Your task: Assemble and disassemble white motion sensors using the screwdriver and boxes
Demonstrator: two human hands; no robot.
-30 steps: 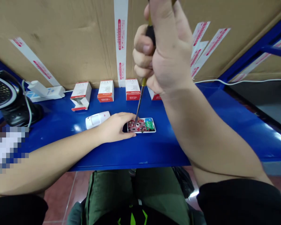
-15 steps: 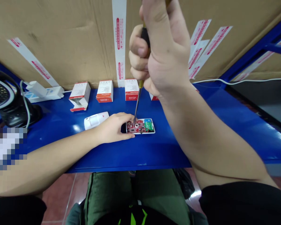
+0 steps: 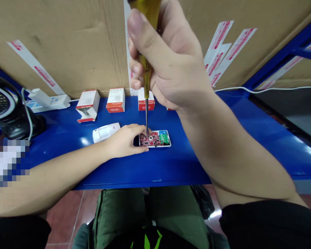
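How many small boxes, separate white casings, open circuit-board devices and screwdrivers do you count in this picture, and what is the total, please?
Small boxes: 4 (one mostly hidden behind the right wrist)
Separate white casing: 1
Open circuit-board device: 1
Screwdriver: 1
Total: 7

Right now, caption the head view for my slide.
Left hand grips open device; right hand points screwdriver down at red circuit board.

Brown cardboard (image 3: pixel 67 31), stuck with slanting strips of red-printed white tape (image 3: pixel 36 67), walled the back of a glossy blue bench (image 3: pixel 176 166). A blue frame (image 3: pixel 277 63) sloped at the right. Below lay reddish tiles (image 3: pixel 63 214) with pale joints; white glare (image 3: pixel 84 141) marked bench and tiles.
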